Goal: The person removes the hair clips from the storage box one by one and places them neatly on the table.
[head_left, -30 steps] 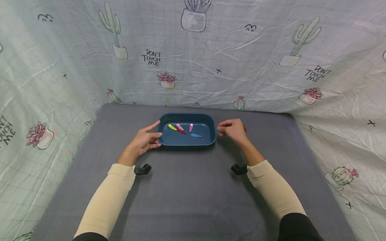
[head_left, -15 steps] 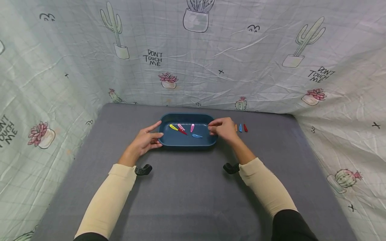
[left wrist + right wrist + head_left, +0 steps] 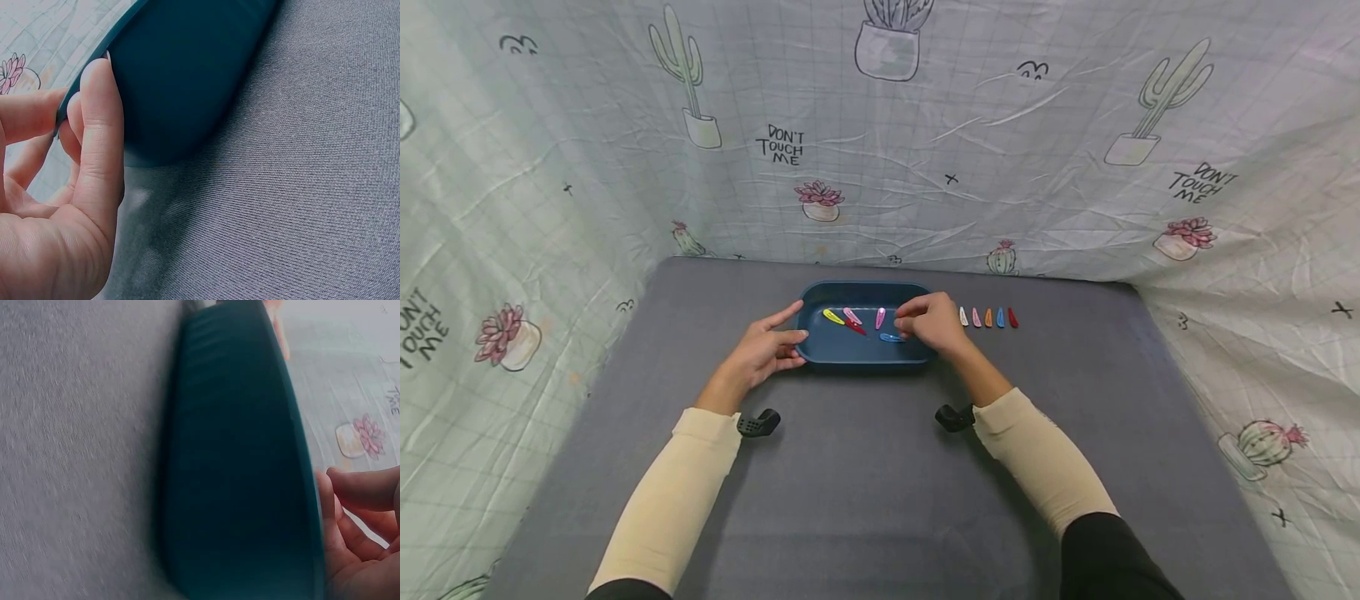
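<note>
A dark blue rectangular tray (image 3: 857,353) sits on the table, holding a yellow snap hair clip (image 3: 832,317), two pink ones, a red one (image 3: 855,327) and a blue one (image 3: 890,337). My left hand (image 3: 757,354) grips the tray's left end; in the left wrist view thumb and fingers pinch its rim (image 3: 100,47). Over the tray's right part is my right hand (image 3: 934,323), fingers loosely bent, fingertips close by the blue clip's right end. No clip shows between them. In the right wrist view the tray wall (image 3: 240,456) hides part of that hand.
Right of the tray, snap clips lie in a row: white (image 3: 964,317), pink (image 3: 976,317), orange (image 3: 988,317), blue (image 3: 1001,317) and red (image 3: 1013,317). Grey cloth (image 3: 857,467) covers the table. A printed curtain (image 3: 880,150) hangs behind and at both sides.
My right hand has moved left, from beside the tray to over its inside, uncovering the row of clips on the right. The left hand keeps its grip on the tray.
</note>
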{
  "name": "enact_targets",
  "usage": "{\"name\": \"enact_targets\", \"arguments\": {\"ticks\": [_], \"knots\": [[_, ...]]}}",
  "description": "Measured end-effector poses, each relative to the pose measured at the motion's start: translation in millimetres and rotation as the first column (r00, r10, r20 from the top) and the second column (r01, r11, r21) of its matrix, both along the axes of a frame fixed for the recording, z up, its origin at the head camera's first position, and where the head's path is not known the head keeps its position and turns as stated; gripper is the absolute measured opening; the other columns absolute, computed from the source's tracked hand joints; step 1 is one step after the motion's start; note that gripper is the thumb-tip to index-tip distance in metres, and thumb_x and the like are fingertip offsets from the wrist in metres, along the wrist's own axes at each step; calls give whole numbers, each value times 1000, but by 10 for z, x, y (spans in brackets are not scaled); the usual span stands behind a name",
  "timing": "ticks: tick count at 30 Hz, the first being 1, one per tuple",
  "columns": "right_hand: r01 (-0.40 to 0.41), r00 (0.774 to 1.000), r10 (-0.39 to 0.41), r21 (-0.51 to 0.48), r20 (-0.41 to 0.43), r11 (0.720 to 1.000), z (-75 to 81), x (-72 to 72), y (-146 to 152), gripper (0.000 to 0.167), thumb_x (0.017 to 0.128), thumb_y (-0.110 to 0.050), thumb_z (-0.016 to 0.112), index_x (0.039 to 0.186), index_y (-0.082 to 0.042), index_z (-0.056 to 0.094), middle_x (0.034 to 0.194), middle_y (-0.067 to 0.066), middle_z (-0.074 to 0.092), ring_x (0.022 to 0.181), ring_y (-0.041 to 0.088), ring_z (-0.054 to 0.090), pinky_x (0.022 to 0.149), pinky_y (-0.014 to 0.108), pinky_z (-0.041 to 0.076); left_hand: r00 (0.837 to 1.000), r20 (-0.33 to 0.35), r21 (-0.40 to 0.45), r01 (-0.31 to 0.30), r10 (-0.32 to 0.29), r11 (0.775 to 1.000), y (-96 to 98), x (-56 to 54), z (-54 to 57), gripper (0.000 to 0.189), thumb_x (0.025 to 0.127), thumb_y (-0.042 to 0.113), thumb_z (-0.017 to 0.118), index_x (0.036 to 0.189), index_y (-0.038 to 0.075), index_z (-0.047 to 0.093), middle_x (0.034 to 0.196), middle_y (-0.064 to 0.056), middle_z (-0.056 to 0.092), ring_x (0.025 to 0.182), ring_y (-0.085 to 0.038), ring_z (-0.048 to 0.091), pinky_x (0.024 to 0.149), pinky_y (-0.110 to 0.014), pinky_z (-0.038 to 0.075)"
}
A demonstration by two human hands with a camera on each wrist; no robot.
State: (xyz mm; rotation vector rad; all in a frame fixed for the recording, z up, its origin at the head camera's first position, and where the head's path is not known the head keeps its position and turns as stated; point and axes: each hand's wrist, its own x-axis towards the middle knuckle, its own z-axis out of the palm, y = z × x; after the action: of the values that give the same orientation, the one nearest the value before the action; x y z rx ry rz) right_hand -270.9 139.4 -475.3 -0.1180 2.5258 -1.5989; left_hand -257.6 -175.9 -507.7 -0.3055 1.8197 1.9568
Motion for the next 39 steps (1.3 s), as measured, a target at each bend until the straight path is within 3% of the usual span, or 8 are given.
{"name": "enact_targets", "arguments": {"ticks": [11,17,30,39], "knots": [[-19,1000,19,7,8,1000,-45,-16,-170,20,92,-1,76,110,8,77,96,18,78,69,12,74,79,39,66,1000,-7,11,2,-2,1000,-13,-9,-22,68,101,14,69,157,44,43,95,-7,56,65,-11,58,70,-29,64],[-23,1000,22,36,13,999,-79,-60,-205,19,91,-1,76,109,5,79,96,16,79,71,12,73,73,30,65,1000,1,7,-5,5,1000,-8,-3,-20,69,101,14,69,157,44,43,93,-6,56,65,-11,58,70,-29,64],[-41,999,43,106,-14,994,-120,-130,-246,15,87,-2,79,102,3,81,100,16,78,81,18,65,69,24,54,1000,-6,-14,-8,8,1000,2,-11,-16,68,101,14,69,157,45,43,97,-6,54,67,-11,58,70,-29,64],[-39,999,40,120,-2,992,-159,-165,-274,12,87,-2,80,99,-1,82,102,14,78,87,20,64,70,23,52,1000,-9,-19,-8,8,1000,5,-2,-12,68,101,15,69,157,45,43,98,-6,54,67,-11,57,71,-29,64]]}}
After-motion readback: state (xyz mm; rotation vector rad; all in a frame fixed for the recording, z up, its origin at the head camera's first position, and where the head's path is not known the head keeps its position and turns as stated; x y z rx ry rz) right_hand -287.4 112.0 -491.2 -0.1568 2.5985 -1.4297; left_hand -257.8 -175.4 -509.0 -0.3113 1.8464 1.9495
